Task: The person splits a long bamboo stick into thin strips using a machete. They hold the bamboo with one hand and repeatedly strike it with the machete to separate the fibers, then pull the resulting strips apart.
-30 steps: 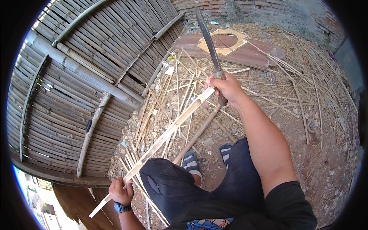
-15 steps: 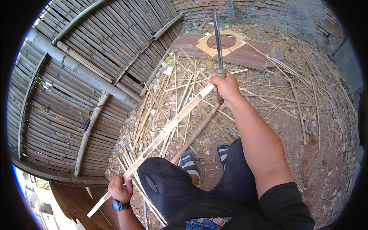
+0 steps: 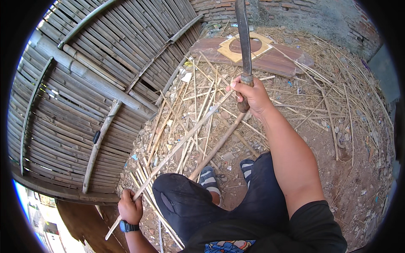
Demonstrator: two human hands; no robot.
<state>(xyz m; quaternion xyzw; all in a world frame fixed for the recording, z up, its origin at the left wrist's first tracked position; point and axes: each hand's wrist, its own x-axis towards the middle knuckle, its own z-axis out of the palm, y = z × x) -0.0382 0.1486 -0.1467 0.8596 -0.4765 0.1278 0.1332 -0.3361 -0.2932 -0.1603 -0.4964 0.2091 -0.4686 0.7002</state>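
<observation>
My left hand (image 3: 130, 206) is closed round the lower end of a long pale bamboo strip (image 3: 185, 138), which slants up to the right past my knee. My right hand (image 3: 252, 95) grips the wooden handle of a machete (image 3: 244, 40), its dark blade pointing up and away. The strip's far end meets the thumb and fingers of the same right hand, beside the handle. The strip shows its narrow side to me. Behind the machete handle, a thicker round pole (image 3: 219, 145) runs from near my knee up to the right.
A slatted bamboo wall (image 3: 76, 101) rises at the left. Loose bamboo strips (image 3: 198, 101), straw and rubble cover the ground. Farther off, a pale board with a round hole (image 3: 228, 49) lies on a brown panel (image 3: 282, 63), before a brick wall (image 3: 295, 21).
The bamboo strip has turned about its length, so its hollowed face no longer shows. The machete blade has turned to show its broad side and come nearer.
</observation>
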